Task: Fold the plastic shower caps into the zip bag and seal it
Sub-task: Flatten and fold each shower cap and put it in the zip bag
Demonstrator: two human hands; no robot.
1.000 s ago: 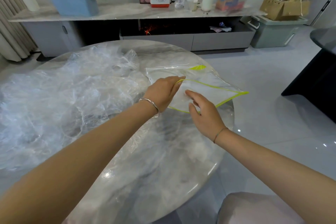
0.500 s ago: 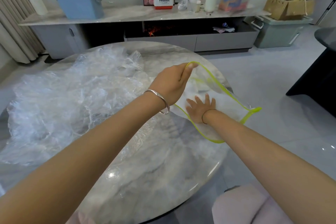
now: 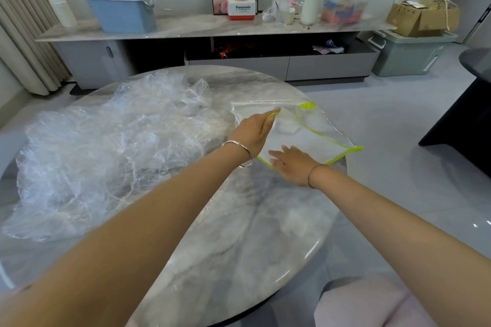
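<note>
Big crinkly heap of shower caps (image 3: pixel 106 154) sits on the left of the marble table (image 3: pixel 252 233). Left hand (image 3: pixel 252 133) pinches the green-edged zip bag (image 3: pixel 313 138) by its rim at the table's right side, while the right hand (image 3: pixel 292 164) lies flat, fingers straight, on its near corner.

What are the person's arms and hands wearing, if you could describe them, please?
Both forearms are bare, with no sleeves in view and no gloves. The left hand has a plain silver bangle at its wrist. The right hand has a thin dark cord bracelet at its wrist.
</note>
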